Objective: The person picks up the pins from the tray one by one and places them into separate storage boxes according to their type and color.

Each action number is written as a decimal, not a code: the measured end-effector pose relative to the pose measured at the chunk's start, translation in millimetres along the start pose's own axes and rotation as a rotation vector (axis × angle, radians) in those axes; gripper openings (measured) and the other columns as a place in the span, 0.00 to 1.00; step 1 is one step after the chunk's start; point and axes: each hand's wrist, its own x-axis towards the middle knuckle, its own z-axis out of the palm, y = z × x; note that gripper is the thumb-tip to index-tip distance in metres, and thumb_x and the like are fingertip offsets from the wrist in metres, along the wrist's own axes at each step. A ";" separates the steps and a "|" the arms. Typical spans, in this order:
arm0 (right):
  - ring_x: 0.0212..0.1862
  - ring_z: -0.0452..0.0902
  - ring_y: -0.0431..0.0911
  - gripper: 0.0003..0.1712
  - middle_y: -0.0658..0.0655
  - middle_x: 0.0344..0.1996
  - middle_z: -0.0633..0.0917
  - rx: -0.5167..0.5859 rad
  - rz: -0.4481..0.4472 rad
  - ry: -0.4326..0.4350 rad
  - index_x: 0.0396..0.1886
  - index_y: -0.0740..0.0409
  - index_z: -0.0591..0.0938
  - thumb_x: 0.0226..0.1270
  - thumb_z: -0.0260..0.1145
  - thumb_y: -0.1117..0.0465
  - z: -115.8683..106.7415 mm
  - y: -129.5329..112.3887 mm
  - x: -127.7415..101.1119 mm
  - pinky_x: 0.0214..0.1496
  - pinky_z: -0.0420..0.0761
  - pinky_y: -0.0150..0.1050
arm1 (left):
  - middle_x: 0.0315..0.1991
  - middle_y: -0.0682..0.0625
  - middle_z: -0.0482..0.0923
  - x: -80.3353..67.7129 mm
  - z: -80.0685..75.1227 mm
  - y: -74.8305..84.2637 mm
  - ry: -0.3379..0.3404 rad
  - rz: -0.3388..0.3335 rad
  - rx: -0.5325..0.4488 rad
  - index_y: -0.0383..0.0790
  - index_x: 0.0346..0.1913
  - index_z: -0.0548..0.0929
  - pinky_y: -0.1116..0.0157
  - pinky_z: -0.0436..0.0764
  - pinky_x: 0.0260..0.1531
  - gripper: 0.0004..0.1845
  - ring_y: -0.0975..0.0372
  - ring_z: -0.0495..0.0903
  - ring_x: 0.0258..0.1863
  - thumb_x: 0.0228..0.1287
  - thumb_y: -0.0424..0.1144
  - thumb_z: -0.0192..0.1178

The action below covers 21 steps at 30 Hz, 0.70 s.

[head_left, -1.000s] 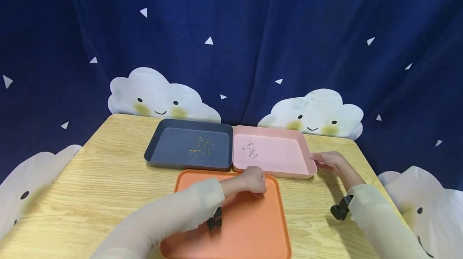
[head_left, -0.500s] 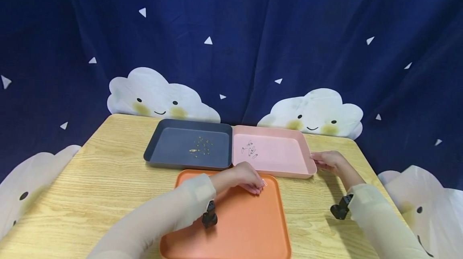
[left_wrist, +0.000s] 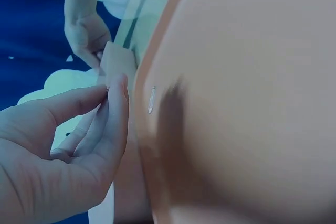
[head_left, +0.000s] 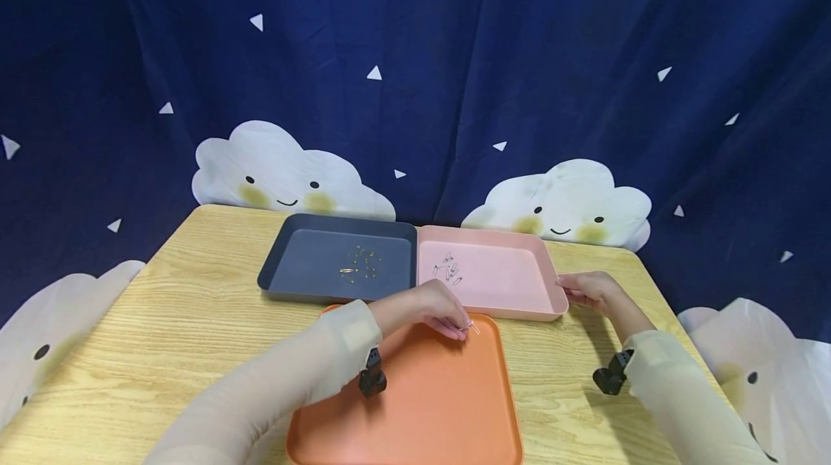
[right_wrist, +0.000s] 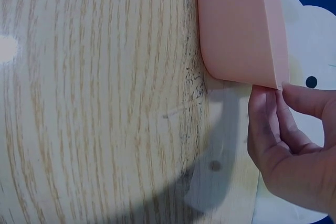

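Note:
My left hand point(head_left: 436, 308) hovers over the far right corner of the orange tray point(head_left: 441, 407), fingers curled down. In the left wrist view the thumb and forefinger tips of that hand point(left_wrist: 68, 140) meet with nothing seen between them. A small clip point(left_wrist: 152, 99) lies on the orange tray point(left_wrist: 252, 103) just beyond them, also showing in the head view as a pale clip point(head_left: 475, 327). My right hand point(head_left: 587, 288) pinches the near right corner of the pink tray point(head_left: 555, 285); the right wrist view shows this hand point(right_wrist: 283, 135) with thumb above and fingers under the pink tray's point(right_wrist: 236, 24) rim.
Several clips point(head_left: 448, 269) lie in the pink tray. A dark tray point(head_left: 286, 263) beside it holds several small gold pieces point(head_left: 360, 263). All three trays sit on a wooden table point(head_left: 195, 321) before a navy cloud-print curtain point(head_left: 415, 90).
My left hand has drawn back and left across the orange tray's far corner, uncovering the small clip. The right hand has stayed on the pink tray's corner.

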 end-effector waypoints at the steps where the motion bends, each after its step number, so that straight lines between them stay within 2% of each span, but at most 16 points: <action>1: 0.29 0.81 0.33 0.19 0.42 0.22 0.84 -0.008 0.003 0.007 0.52 0.75 0.78 0.66 0.62 0.65 0.8 -0.5 -0.4 0.36 0.86 0.28 | 0.32 0.33 0.86 -0.3 -1.2 1.8 -0.003 -0.002 -0.001 0.22 0.36 0.85 0.71 0.85 0.20 0.06 0.62 0.82 0.16 0.56 0.23 0.63; 7: 0.29 0.80 0.33 0.29 0.41 0.23 0.84 -0.062 0.012 0.028 0.60 0.80 0.70 0.67 0.62 0.63 1.1 0.1 0.5 0.36 0.86 0.28 | 0.26 0.38 0.86 0.1 -7.9 18.2 -0.020 -0.013 -0.019 0.21 0.42 0.83 0.66 0.88 0.30 0.11 0.60 0.85 0.20 0.57 0.24 0.63; 11: 0.29 0.80 0.32 0.29 0.41 0.22 0.83 -0.077 0.014 0.038 0.61 0.80 0.69 0.67 0.62 0.63 1.8 -0.2 0.3 0.37 0.86 0.28 | 0.27 0.40 0.86 6.7 -14.8 30.0 0.019 -0.028 -0.041 0.22 0.41 0.84 0.66 0.87 0.35 0.09 0.56 0.88 0.28 0.57 0.24 0.63; 15: 0.29 0.80 0.33 0.29 0.42 0.22 0.83 -0.091 0.021 0.048 0.61 0.80 0.69 0.67 0.62 0.62 2.0 0.0 1.3 0.37 0.86 0.28 | 0.39 0.34 0.86 17.0 -25.4 39.0 0.066 -0.046 -0.082 0.23 0.41 0.84 0.66 0.87 0.39 0.09 0.51 0.86 0.43 0.57 0.23 0.63; 21: 0.29 0.80 0.33 0.29 0.42 0.22 0.83 -0.088 0.027 0.051 0.60 0.80 0.70 0.66 0.63 0.63 2.7 -0.7 0.0 0.36 0.86 0.29 | 0.50 0.34 0.82 32.7 -40.8 48.1 0.110 -0.105 -0.150 0.23 0.46 0.82 0.66 0.83 0.49 0.11 0.52 0.82 0.50 0.60 0.23 0.60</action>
